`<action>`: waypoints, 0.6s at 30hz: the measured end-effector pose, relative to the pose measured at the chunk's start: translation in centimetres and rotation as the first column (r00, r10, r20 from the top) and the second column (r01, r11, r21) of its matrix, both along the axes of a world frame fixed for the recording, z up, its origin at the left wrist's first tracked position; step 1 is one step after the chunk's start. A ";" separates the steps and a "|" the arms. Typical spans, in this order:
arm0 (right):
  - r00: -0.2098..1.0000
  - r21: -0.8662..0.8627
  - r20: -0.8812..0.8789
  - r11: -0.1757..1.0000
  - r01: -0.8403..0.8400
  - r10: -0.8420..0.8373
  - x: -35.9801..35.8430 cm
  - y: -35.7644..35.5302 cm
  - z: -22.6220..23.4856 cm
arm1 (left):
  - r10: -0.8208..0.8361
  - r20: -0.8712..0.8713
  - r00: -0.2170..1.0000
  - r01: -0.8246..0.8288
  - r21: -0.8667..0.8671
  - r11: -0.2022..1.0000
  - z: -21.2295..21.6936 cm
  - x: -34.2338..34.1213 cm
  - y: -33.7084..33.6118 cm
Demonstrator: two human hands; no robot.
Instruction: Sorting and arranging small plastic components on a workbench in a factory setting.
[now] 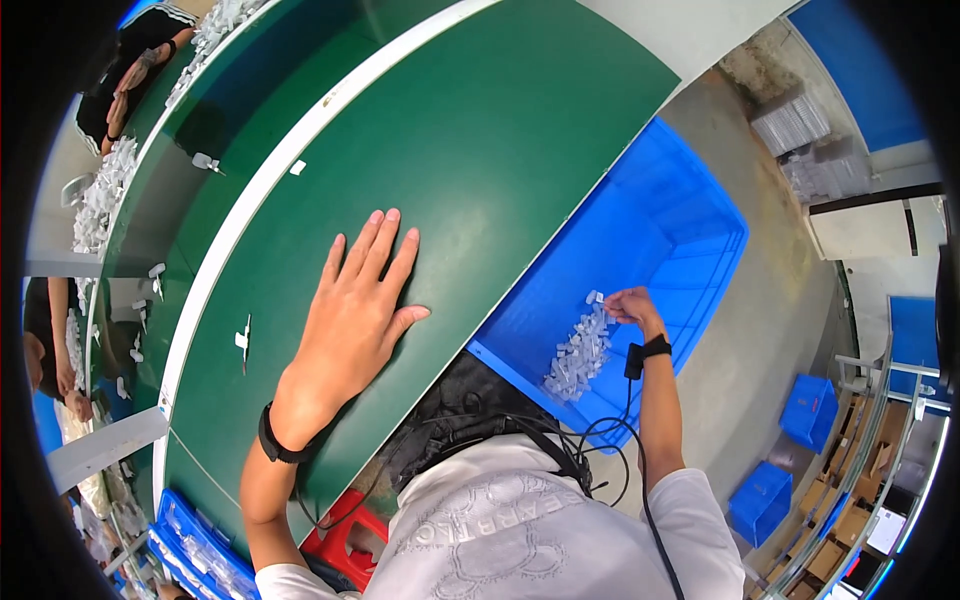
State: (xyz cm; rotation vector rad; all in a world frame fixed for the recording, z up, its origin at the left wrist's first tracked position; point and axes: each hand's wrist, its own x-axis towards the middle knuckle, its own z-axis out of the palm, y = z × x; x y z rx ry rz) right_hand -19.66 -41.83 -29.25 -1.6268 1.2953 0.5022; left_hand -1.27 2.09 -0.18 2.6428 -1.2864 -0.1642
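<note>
Left hand [352, 320] flat on green table [500, 130] | right hand [628, 304] pinching clear parts [580, 355]

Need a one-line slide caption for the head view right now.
Left hand flat on the green table while the right hand picks clear plastic parts from a blue bin.

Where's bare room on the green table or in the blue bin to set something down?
Free: the green table ahead and right of the flat left hand, up to its curved edge; also the blue bin's far floor. Crowded: the near bin floor, where clear plastic pieces pile under the right hand.
</note>
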 end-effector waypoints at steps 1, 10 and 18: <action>0.986 0.096 0.166 0.995 -0.032 0.015 0.6 0.9 2.6 | -0.003 0.000 1.000 0.003 -0.025 1.000 -0.1 0.0 -0.2; 0.559 0.092 0.819 0.933 -0.349 0.128 3.6 9.5 24.8 | -0.275 -0.651 0.707 -0.199 -0.557 0.806 1.6 -3.3 -4.9; 0.334 -0.157 0.902 0.929 -0.335 0.273 4.3 16.3 28.2 | -0.381 -0.865 0.325 -0.519 -0.500 0.693 2.3 -3.7 -7.1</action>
